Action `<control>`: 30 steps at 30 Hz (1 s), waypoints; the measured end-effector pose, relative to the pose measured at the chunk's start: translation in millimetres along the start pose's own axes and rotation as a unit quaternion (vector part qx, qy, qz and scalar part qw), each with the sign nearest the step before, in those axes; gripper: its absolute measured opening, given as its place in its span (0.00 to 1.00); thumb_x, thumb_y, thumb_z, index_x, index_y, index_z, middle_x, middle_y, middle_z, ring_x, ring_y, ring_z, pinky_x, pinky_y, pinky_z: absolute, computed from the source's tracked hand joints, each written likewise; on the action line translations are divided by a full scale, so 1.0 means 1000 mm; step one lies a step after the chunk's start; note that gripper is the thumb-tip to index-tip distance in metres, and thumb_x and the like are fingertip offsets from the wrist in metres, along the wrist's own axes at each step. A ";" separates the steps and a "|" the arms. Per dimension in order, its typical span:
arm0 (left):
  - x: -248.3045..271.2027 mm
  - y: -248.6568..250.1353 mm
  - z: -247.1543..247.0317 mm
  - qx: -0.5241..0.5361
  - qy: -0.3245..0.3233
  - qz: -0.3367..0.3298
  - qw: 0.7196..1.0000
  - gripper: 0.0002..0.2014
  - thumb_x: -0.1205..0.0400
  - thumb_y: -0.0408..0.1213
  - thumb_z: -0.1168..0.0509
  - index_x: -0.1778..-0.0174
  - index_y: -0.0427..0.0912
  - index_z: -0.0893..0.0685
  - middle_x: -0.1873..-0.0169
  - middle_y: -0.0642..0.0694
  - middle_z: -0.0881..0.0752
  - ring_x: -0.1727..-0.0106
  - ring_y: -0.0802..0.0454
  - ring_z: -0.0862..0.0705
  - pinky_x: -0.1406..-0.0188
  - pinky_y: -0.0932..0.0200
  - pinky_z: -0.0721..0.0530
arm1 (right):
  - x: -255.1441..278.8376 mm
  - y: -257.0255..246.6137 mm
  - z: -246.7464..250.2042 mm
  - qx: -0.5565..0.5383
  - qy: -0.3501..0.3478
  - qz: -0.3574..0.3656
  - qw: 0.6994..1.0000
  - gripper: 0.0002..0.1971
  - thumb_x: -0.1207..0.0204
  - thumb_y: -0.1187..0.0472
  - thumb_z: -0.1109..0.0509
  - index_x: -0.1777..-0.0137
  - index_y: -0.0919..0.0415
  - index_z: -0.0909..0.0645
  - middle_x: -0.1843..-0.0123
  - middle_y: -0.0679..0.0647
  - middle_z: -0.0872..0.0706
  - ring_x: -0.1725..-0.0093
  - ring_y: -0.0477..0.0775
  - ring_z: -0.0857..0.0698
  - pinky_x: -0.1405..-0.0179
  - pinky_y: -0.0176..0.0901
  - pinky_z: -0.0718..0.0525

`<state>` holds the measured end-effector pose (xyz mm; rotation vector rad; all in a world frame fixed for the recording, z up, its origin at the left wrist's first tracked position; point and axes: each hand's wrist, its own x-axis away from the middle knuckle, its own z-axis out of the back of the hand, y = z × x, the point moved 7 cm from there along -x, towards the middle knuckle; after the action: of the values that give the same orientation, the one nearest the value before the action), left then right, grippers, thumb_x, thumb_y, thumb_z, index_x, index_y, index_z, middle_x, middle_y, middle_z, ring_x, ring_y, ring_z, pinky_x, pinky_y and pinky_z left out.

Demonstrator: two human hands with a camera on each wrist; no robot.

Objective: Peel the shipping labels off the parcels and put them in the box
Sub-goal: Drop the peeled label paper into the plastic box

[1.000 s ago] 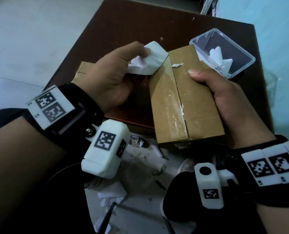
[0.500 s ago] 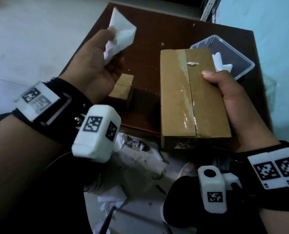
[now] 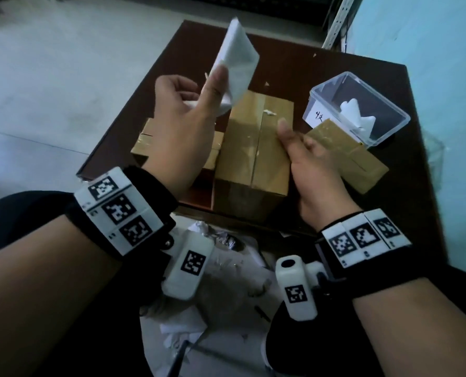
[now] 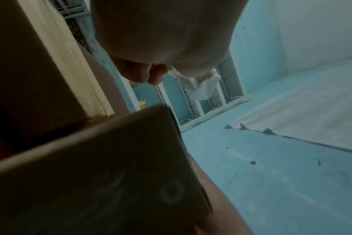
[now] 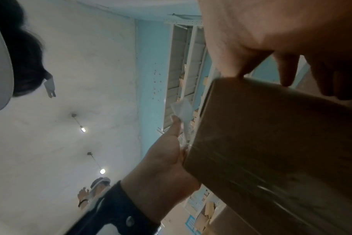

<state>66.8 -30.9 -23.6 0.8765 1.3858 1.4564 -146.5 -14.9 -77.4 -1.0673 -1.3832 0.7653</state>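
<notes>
My left hand [image 3: 212, 88] is raised over the brown table [image 3: 294, 69] and pinches a peeled white label [image 3: 235, 55] between thumb and fingers; the left wrist view shows the same label [image 4: 201, 86] hanging from the fingertips. A tall taped cardboard parcel [image 3: 253, 151] stands on the table's near edge. My right hand [image 3: 299, 137] is at its right side with loose fingers, the thumb touching its top. In the right wrist view those fingers hang past the parcel [image 5: 271, 143] without wrapping it. A clear plastic box [image 3: 389, 115] at the right holds earlier labels [image 3: 356, 115].
A flat parcel [image 3: 356, 161] lies under and beyond my right hand, beside the plastic box. A smaller parcel [image 3: 144, 142] sits behind my left wrist. Crumpled paper scraps [image 3: 226, 268] litter the floor below the table edge. A blue wall [image 3: 430, 50] stands to the right.
The left hand swung the peeled label from the far left toward the centre. The right hand set the tall parcel down on the table and loosened its grip.
</notes>
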 end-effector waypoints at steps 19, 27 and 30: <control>0.027 0.045 -0.051 -0.033 -0.139 -0.282 0.949 0.29 0.25 0.37 0.15 0.35 0.33 0.22 0.39 0.34 0.17 0.39 0.38 0.11 0.42 0.46 0.08 | 0.023 -0.067 0.034 0.032 0.006 0.236 0.971 0.10 0.19 0.58 0.20 0.39 0.53 0.07 0.43 0.58 0.04 0.38 0.61 0.06 0.31 0.66 0.09; 0.029 0.051 -0.057 -0.159 -0.175 -0.343 0.909 0.10 0.20 0.27 0.23 0.44 0.37 0.09 0.44 0.39 0.14 0.39 0.46 0.12 0.41 0.56 0.10 | 0.027 -0.070 0.076 -0.010 0.108 0.261 0.959 0.10 0.21 0.73 0.19 0.49 0.56 0.08 0.52 0.56 0.03 0.50 0.54 0.04 0.46 0.48 0.06; 0.028 0.051 -0.055 -0.190 -0.142 -0.342 0.909 0.05 0.20 0.25 0.25 0.54 0.40 0.07 0.50 0.43 0.14 0.44 0.51 0.12 0.46 0.68 0.14 | 0.027 -0.071 0.089 -0.045 0.128 0.251 0.958 0.09 0.21 0.72 0.19 0.48 0.58 0.09 0.48 0.61 0.04 0.44 0.62 0.04 0.40 0.62 0.05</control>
<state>-0.7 -20.9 17.7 0.2784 0.9899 0.9504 -243.5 -3.9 -12.8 -1.5628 -0.9392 0.8940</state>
